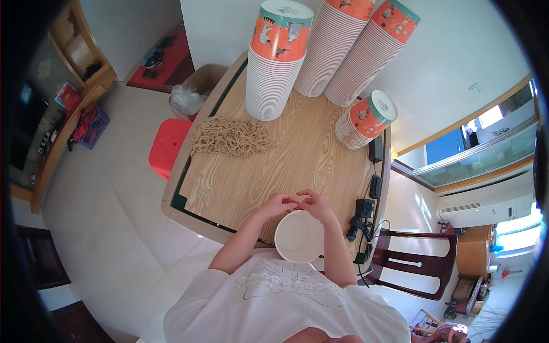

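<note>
White tub [298,237]: It is right in front of my white shirt [263,303], by the near edge of the table [229,186]. I cannot tell what holds it up.
Which way the tub points: Its round mouth looks up at me, so its long line runs down, away from my face. I cannot tell how much it tips.
Left hand [278,204]: It is by the tub's far rim, a bit to the left.
Right hand [314,206]: It is by the far rim too. My right arm runs along the tub's right side, so this arm is nearer.
My fingers: They are bent, and both hands' tips come close together by the tub's far rim. I cannot tell if they pinch something thin.
Tan loops [231,137]: They lie in a heap past the tub, off to its left.
</note>
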A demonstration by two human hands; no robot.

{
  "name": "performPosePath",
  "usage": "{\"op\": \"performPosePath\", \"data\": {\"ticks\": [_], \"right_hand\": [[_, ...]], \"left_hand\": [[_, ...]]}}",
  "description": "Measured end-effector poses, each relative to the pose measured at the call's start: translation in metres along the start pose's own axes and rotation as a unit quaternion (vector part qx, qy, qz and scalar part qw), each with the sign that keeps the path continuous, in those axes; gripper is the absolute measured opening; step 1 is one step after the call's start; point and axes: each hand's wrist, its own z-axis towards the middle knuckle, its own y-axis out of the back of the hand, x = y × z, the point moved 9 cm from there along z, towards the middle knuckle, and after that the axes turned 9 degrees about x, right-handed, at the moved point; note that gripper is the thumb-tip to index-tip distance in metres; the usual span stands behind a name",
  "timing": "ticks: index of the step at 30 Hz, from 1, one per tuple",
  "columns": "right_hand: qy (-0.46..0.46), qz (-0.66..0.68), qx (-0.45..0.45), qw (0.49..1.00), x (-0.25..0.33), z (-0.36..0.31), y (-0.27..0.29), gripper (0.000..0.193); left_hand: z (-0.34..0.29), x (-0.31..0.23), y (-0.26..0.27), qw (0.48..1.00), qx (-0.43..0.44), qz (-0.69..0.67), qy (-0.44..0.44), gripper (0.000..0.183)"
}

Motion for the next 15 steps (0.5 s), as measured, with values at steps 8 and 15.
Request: {"op": "performPosePath", "data": {"ticks": [8,15], "right_hand": [[0.010,-0.002,0.001,1.000,-0.0046,0.0007,0.0006,0.034],[-0.012,-0.007,0.010,1.000,0.0039,-0.0056,-0.0030,0.033]], "left_hand": [[0.0021,0.0050,0.0018,1.000,-0.017,0.011,-0.002,0.011],[-0.0052,0.0020,0.0024,0.999,-0.010,-0.022,0.024,0.012]]}}
